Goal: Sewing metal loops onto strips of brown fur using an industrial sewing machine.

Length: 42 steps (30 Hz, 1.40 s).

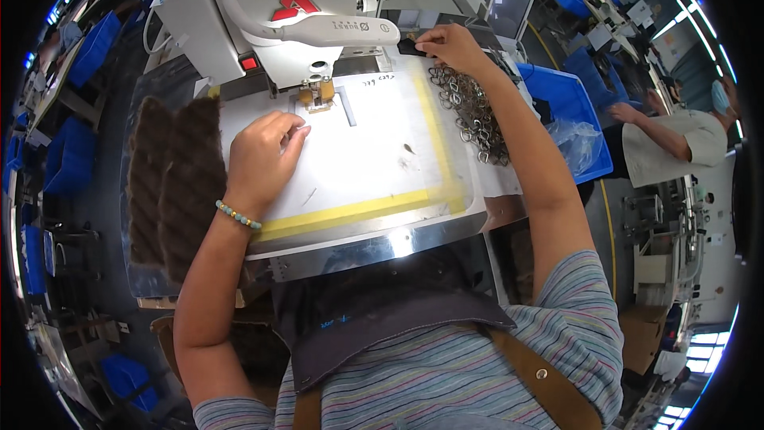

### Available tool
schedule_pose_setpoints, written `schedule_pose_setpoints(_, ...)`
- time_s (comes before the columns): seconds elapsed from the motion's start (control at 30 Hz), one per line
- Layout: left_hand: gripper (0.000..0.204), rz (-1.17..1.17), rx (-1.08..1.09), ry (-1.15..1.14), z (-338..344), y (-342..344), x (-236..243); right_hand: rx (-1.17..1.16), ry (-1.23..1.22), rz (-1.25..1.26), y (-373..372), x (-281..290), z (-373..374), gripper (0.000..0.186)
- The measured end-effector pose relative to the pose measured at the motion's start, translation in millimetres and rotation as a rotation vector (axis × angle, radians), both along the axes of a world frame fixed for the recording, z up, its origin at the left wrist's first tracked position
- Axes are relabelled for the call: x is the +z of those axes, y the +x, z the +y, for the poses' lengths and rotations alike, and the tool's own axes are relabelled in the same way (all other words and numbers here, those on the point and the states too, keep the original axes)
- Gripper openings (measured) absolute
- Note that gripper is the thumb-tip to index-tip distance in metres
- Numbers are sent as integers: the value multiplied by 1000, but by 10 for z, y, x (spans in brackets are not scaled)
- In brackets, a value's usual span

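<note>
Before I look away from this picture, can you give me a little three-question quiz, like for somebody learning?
1. Which hand has a beaded bracelet at its wrist?
2. True or false: the brown furry pieces lie to the left of the metal rings.
3. What colour is the tape on the white sheet? A) red B) yellow C) green

Key: 1. The left hand. 2. True. 3. B.

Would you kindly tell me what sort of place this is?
Probably a sewing workshop: a large white sewing machine, brown furry fabric pieces and a heap of silvery metal rings suggest it.
</note>
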<state>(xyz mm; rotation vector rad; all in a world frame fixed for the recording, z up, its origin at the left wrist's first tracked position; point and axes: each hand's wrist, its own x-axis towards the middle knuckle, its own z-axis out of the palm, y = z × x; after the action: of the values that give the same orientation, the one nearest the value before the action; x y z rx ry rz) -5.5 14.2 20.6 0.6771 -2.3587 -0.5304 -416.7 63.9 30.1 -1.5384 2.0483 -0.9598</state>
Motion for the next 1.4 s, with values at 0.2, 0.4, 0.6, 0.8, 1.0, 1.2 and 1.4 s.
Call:
schedule_pose_setpoints(0.2,14,1,-4,24,-11,0,-2,6,50,-39,-150,-41,-78,22)
schedule_pose_setpoints(0.4,14,-3,-19,53,-14,2,-6,0,-29,-2,-121,-74,-60,21)
schedule_pose_setpoints(0.6,13,-5,-26,52,-12,8,-6,47,-20,195,-7,12,-13,23)
schedule_pose_setpoints(0.8,13,2,-26,47,-18,4,-14,66,6,7,-84,-31,-63,26)
schedule_pose_setpoints(1.0,13,12,-26,59,-23,9,-16,19,37,-103,-149,-73,-92,23)
schedule_pose_setpoints(1.2,14,-12,-13,47,-24,8,-26,38,10,-29,-113,-49,-53,24)
schedule_pose_setpoints(1.4,13,-23,-11,52,-27,12,-22,316,-332,528,-25,-35,-14,25)
